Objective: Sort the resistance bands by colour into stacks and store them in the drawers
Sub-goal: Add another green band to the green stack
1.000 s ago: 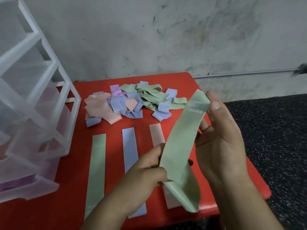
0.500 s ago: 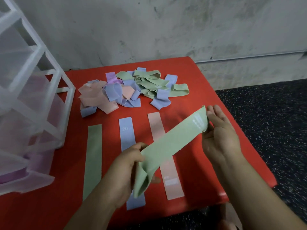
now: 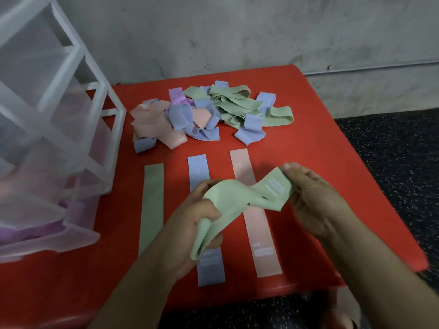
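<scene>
Red table (image 3: 308,143) against a grey wall (image 3: 237,32), with dark speckled floor (image 3: 392,162) on the right. Translucent drawer unit (image 3: 47,115) stands on the table's left side. Its bottom drawer (image 3: 59,241) is pulled out and has purple bands (image 3: 31,230) inside.

Unsorted pile (image 3: 206,112) sits at the back of the table: pink, blue and green bands tangled together, one purple among them.

Three strips lie flat side by side in front of the pile, apart from each other: green strip (image 3: 152,205) on the left, blue strip (image 3: 198,169) in the middle, pink strip (image 3: 261,229) on the right. Blue and pink both show white print.

Green band (image 3: 237,200) is held in the air over the blue and pink strips, twisted and slack. Left hand (image 3: 190,224) has its fingers curled round the bunched near end. Right hand (image 3: 316,205) pinches the far end, the one with the white label, thumb on top. Hands are apart, joined only by the band. The band is not touching the table.
</scene>
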